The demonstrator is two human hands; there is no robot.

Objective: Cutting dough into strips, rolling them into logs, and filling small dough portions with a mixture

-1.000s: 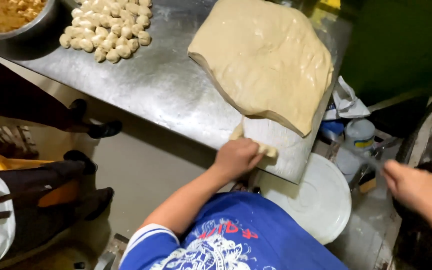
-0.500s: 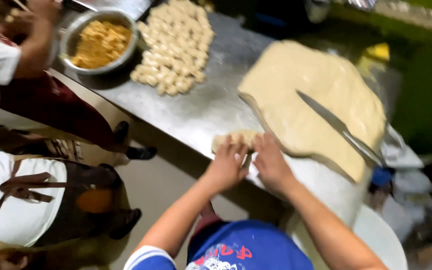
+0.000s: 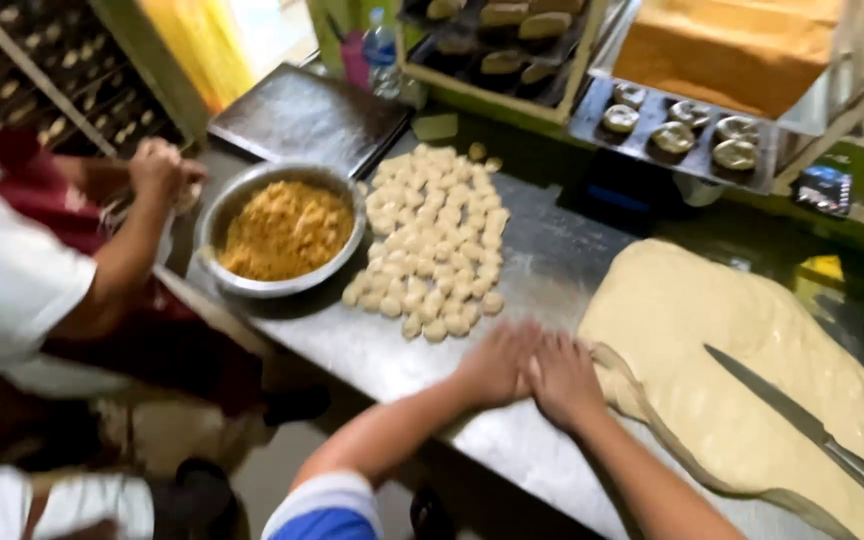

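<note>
- Hands first: your left hand (image 3: pixel 497 362) and right hand (image 3: pixel 564 378) lay side by side, palms down and fingers spread flat, on the steel table (image 3: pixel 552 270). They pressed a dough strip (image 3: pixel 642 405) where it left the big sheet; neither hand gripped anything.
- Half a second before, the same two hands were bunched around a small lump at the table's edge; by this moment they had flattened out over it and the lump itself was hidden under your palms.
- Dough, in a large pale sheet (image 3: pixel 722 360), lay just right of your hands, touching the strip, which trailed along the sheet's near edge.
- A long knife (image 3: pixel 802 425) rested on top of the sheet, blade pointing up and left, handle toward the right edge; it lay there in the earlier picture too.
- Your view had swung since then: the small dough balls (image 3: pixel 437 250) sat in a heap left of centre, beside a metal bowl (image 3: pixel 242 285) of yellow crumbly filling (image 3: pixel 282 230).
- A co-worker's hand (image 3: pixel 157 168) was closed on something small, up left of the bowl; what it held was too blurred to tell.
- Trays of round pastries (image 3: pixel 677 125) stood on the rack beyond the table.
</note>
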